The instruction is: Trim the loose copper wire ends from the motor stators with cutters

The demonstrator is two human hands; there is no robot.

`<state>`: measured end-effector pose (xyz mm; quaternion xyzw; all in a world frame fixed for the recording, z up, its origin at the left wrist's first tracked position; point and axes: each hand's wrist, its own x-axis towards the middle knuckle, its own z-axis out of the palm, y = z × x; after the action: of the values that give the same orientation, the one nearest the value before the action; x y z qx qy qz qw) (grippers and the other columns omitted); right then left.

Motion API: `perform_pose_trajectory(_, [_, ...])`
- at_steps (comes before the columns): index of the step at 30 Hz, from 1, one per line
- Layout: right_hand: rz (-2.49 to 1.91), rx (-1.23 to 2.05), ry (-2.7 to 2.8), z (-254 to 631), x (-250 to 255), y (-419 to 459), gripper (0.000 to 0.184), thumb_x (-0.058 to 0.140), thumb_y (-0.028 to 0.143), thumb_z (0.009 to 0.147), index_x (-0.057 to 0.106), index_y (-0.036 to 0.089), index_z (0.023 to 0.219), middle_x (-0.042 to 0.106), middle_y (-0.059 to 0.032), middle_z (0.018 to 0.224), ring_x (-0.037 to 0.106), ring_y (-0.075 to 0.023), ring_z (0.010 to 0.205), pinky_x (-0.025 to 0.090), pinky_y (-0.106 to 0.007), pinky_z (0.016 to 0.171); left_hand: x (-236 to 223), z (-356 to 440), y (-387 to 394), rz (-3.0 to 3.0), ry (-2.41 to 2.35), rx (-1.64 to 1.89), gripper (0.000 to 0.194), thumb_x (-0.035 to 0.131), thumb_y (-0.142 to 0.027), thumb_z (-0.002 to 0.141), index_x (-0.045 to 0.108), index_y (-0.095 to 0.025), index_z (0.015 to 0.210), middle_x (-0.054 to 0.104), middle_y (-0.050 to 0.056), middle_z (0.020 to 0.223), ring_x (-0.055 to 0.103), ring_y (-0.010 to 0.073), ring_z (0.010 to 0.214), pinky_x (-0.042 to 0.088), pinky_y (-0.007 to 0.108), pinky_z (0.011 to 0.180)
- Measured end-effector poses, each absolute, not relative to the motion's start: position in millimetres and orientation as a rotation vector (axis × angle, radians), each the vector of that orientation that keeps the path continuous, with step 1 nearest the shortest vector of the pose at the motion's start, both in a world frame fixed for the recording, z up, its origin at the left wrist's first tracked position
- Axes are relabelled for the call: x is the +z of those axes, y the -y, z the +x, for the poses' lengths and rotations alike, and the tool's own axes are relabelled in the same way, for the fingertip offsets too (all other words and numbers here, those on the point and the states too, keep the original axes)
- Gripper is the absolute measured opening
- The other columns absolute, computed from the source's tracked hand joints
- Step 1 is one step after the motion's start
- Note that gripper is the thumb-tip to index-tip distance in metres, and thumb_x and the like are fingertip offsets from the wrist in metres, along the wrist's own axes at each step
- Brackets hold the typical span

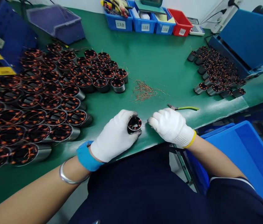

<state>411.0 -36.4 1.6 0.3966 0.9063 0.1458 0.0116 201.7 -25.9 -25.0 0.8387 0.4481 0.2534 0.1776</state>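
My left hand (119,132), in a white glove with dark fingertips, is wrapped round a motor stator (135,124), a short metal cylinder with copper windings inside. Its open end tilts up toward me. To the right, my right hand (167,124), also gloved, is closed in a pinch. A thin wire (145,122) seems to run from the stator to those fingertips. Just beyond the right hand lie cutting pliers (183,108) with green handles. A loose heap of copper wire offcuts (144,91) rests on the green table (159,59) ahead of the stator.
Many stators (59,116) stand in rows on the left, and smaller ones (215,74) on the right near a blue machine (248,37). Blue bins (119,24), a red bin (181,23) and a purple bin (57,23) line the back. A blue crate (245,149) sits low right.
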Motion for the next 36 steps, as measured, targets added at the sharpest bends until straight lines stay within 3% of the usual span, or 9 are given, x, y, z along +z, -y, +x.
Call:
perform_pose_trajectory(3, [1.354,0.346,-2.769,437,4,39,0.024,0.042,0.025,0.094,0.064,0.019,0.088,0.062,-0.0043,0.073,0.052,-0.0174,0.065,0.025,-0.033,0.060,-24,201,25,2.412,-1.332,0.643,0.048,0.063,-0.028,0.075,0.055,-0.012,0.119,0.060,0.010,0.105,0.061,0.0261,0.097,0.052,0.038,0.085])
perform_pose_trajectory(7, [1.844,0.014,-2.691,493,9,42,0.037,0.041,0.041,0.094,0.063,0.017,0.110,0.067,-0.0089,0.096,0.062,-0.0203,0.084,0.043,-0.032,0.072,-19,196,18,2.413,-1.509,0.455,0.036,0.062,-0.036,0.071,0.066,-0.017,0.101,0.058,0.010,0.093,0.061,0.0310,0.090,0.052,0.044,0.078])
perform_pose_trajectory(12, [2.090,-0.107,-2.340,539,-3,45,0.124,0.073,0.067,0.053,0.026,0.005,0.149,0.032,-0.0269,0.150,0.033,-0.0436,0.138,0.040,-0.053,0.103,-11,193,5,2.145,-1.521,0.543,0.050,0.068,-0.045,0.066,0.064,-0.016,0.107,0.063,0.015,0.109,0.059,0.0371,0.103,0.048,0.050,0.092])
perform_pose_trajectory(16, [1.870,-0.113,-2.363,543,-8,50,0.102,0.060,0.066,0.071,0.029,0.007,0.148,0.034,-0.0251,0.150,0.030,-0.0410,0.139,0.036,-0.055,0.107,-9,196,-1,1.912,-1.425,0.561,0.027,0.062,-0.036,0.073,0.067,-0.021,0.095,0.070,0.008,0.098,0.064,0.0278,0.093,0.050,0.040,0.088])
perform_pose_trajectory(20, [1.820,-0.037,-2.234,531,8,53,0.074,0.042,0.053,0.090,0.027,0.013,0.151,0.043,-0.0221,0.143,0.047,-0.0389,0.123,0.049,-0.051,0.086,-8,198,-4,1.697,-1.351,0.567,0.018,0.059,-0.030,0.076,0.066,-0.020,0.088,0.071,0.003,0.084,0.064,0.0216,0.079,0.050,0.032,0.075])
perform_pose_trajectory(24, [1.801,0.104,-2.084,511,18,48,0.062,0.038,0.041,0.092,0.035,0.013,0.147,0.058,-0.0201,0.118,0.057,-0.0358,0.101,0.048,-0.043,0.070,-9,197,-7,1.637,-1.323,0.564,0.018,0.056,-0.036,0.080,0.064,-0.020,0.083,0.064,0.000,0.065,0.059,0.0185,0.066,0.046,0.029,0.063])
perform_pose_trajectory(28, [1.948,0.210,-1.989,507,6,39,0.048,0.040,0.032,0.088,0.054,0.015,0.131,0.060,-0.0181,0.106,0.059,-0.0328,0.087,0.046,-0.043,0.070,-13,197,-9,1.633,-1.317,0.580,0.018,0.056,-0.038,0.080,0.062,-0.021,0.080,0.061,-0.001,0.063,0.054,0.0159,0.058,0.043,0.027,0.058])
perform_pose_trajectory(33, [2.159,0.060,-2.356,517,-16,34,0.072,0.044,0.028,0.081,0.030,0.008,0.149,0.050,-0.0212,0.133,0.049,-0.0364,0.119,0.043,-0.050,0.095,-18,200,-7,1.614,-1.353,0.627,0.022,0.056,-0.042,0.079,0.062,-0.021,0.081,0.063,0.000,0.067,0.054,0.0158,0.058,0.045,0.028,0.057])
perform_pose_trajectory(36, [2.438,-0.254,-2.390,500,-11,39,0.073,0.043,0.029,0.082,0.025,0.013,0.151,0.057,-0.0173,0.124,0.058,-0.0308,0.106,0.047,-0.048,0.091,-20,201,-7,1.619,-1.357,0.649,0.023,0.055,-0.043,0.079,0.062,-0.021,0.080,0.063,0.001,0.068,0.055,0.0159,0.059,0.046,0.029,0.060])
